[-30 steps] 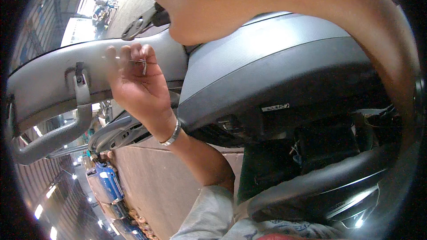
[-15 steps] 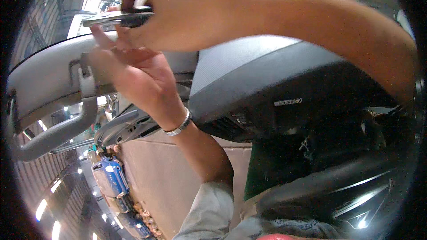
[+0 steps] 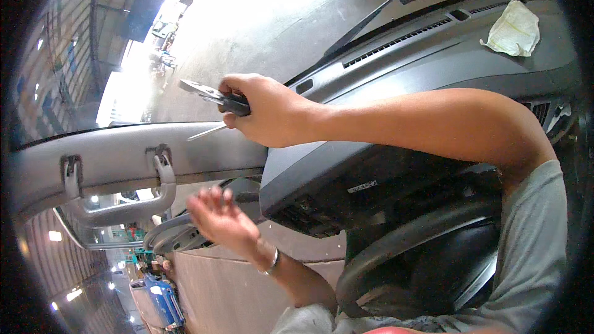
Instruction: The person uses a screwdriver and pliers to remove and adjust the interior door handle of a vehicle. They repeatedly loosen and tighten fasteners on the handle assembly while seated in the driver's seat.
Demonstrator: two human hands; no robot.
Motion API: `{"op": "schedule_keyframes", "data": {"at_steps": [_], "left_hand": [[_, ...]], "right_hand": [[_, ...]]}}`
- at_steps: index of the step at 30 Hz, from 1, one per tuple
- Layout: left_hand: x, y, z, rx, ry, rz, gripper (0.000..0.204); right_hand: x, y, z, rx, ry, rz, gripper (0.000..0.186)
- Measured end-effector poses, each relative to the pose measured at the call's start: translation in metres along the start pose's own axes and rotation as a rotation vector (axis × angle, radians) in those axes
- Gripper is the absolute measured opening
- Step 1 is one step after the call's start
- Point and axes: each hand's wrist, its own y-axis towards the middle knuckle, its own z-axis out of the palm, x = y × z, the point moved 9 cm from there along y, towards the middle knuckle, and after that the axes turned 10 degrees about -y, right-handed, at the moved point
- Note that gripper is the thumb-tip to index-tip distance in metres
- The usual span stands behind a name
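Note:
My right hand (image 3: 272,108) reaches leftward across the dashboard, its fingers closed round what look like pliers (image 3: 201,91) with silver jaws and black grips. From under the same fist sticks a thin metal rod (image 3: 207,132), like a screwdriver shaft; its other end is hidden in the hand. Lower down, my left hand (image 3: 223,219) is raised with nothing in it, palm up and fingers loosely curled apart, slightly blurred. A metal-banded watch or bracelet (image 3: 273,262) circles that wrist. Beside the hands runs a grey windshield pillar (image 3: 124,145) carrying a grab handle (image 3: 120,213).
The grey dashboard (image 3: 396,80) spans the middle and right, with a crumpled pale cloth or paper (image 3: 515,29) on top. A dark steering wheel (image 3: 396,241) is close to my body. An open door (image 3: 185,235) stands at the left; outside is a blue vehicle (image 3: 159,297).
My hands were close together at the pillar's top and are now apart. The right has moved right and down with the tools; the left has dropped lower. The view has shifted, showing more dashboard.

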Motion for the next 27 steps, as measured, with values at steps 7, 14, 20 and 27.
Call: {"op": "schedule_keyframes", "data": {"at_steps": [7, 14, 20, 27], "left_hand": [[-0.154, 0.049, 0.021, -0.010, 0.179, 0.600, 0.058], [-0.145, 0.076, 0.065, 0.007, 0.084, 0.511, 0.051], [-0.152, 0.075, 0.065, 0.021, 0.043, 0.490, 0.050], [-0.142, 0.081, 0.062, 0.091, 0.013, 0.436, 0.049]], "right_hand": [[-0.001, -0.022, 0.025, 0.100, 0.015, -0.008, 0.024], [0.001, -0.020, 0.007, 0.073, -0.039, -0.018, 0.018], [0.002, -0.018, 0.014, 0.050, 0.021, -0.026, 0.018], [0.017, -0.025, 0.012, 0.030, -0.182, -0.199, 0.018]]}}
